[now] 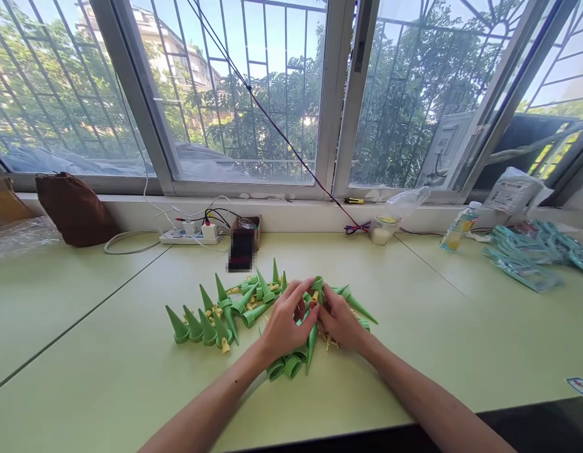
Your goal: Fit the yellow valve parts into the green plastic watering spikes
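My left hand (284, 322) is nearly closed, thumb and fingertips pinching a small yellow plastic piece (315, 296). My right hand (341, 322) is curled closed around a green plastic piece with a round, open top (318, 282); my fingers hide its lower part. Both pieces are together between my hands, above the middle of the pale green desk (461, 352), towards its near edge. To the left, pointed green plastic cones (208, 331) stand in a row, tips up, with a loose yellow plastic nozzle (225, 345) just beside the end one. More green cones lie tumbled behind my left hand. Along the desk's far edge sits a white power strip (192, 238); teal plastic-wrapped packs (522, 267) lie by the far right corner.
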Demonstrator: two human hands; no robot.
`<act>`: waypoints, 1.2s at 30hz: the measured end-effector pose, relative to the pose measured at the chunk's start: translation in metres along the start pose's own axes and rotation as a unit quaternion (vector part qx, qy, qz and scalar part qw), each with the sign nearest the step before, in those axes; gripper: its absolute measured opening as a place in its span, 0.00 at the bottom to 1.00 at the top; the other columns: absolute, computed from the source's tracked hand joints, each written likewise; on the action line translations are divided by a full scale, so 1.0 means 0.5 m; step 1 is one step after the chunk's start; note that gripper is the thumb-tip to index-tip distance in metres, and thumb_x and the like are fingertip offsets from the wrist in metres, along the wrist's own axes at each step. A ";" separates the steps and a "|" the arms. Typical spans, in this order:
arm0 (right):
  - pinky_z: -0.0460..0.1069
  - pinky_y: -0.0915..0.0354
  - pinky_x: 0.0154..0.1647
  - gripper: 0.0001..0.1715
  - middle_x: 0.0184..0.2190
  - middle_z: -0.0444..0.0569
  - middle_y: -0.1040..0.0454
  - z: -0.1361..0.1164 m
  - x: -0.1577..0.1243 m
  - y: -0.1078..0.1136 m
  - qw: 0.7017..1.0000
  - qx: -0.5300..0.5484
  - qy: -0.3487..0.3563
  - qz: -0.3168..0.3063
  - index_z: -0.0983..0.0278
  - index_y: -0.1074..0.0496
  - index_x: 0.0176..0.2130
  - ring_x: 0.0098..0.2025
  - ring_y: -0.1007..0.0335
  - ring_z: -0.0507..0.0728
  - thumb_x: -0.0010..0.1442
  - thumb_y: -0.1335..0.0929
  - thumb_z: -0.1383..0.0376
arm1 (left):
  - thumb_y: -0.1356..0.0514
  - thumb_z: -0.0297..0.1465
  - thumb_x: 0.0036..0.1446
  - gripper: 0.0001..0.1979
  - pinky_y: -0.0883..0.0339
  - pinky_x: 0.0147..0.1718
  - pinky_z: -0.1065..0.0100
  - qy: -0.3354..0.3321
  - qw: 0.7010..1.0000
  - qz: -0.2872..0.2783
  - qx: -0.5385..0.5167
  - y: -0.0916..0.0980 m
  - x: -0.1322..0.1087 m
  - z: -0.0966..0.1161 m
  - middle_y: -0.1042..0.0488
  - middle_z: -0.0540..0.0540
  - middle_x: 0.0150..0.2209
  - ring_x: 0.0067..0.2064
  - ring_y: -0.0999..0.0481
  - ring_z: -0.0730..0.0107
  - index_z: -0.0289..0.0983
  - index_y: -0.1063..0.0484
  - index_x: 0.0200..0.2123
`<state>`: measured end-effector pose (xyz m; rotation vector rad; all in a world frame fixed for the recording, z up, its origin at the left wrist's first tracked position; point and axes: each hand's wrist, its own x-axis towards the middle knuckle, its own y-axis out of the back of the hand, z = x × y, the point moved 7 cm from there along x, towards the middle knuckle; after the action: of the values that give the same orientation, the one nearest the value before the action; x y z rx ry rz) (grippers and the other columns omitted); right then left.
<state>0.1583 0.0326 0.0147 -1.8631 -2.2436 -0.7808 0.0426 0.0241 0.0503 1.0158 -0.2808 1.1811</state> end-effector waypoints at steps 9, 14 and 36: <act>0.43 0.44 0.11 0.04 0.15 0.34 0.39 0.010 -0.004 -0.017 0.995 0.088 -0.035 -0.021 0.59 0.41 0.38 0.11 0.42 0.49 0.66 0.39 0.62 | 0.44 0.28 0.62 0.29 0.31 0.28 0.72 -0.002 1.000 -0.023 0.005 -0.008 -0.004 -0.001 0.35 0.46 0.46 0.27 0.35 0.80 0.46 0.44 0.65; 0.43 0.46 0.09 0.08 0.13 0.33 0.38 0.000 -0.007 -0.022 0.992 0.106 -0.052 -0.037 0.60 0.41 0.38 0.09 0.43 0.49 0.66 0.38 0.58 | 0.45 0.29 0.62 0.30 0.32 0.28 0.72 0.012 1.000 -0.027 0.002 -0.009 -0.003 -0.003 0.35 0.47 0.45 0.27 0.35 0.80 0.46 0.46 0.66; 0.43 0.50 0.15 0.05 0.12 0.32 0.42 -0.004 -0.006 -0.009 0.997 0.013 -0.076 -0.001 0.62 0.37 0.37 0.12 0.46 0.48 0.57 0.38 0.69 | 0.40 0.30 0.61 0.19 0.34 0.28 0.73 0.028 0.999 0.038 0.022 0.007 0.000 -0.017 0.29 0.50 0.37 0.25 0.34 0.78 0.40 0.33 0.55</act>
<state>0.1545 0.0284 0.0139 -1.9706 -2.3335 -0.6270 0.0371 0.0309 0.0471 1.0158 -0.2519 1.2878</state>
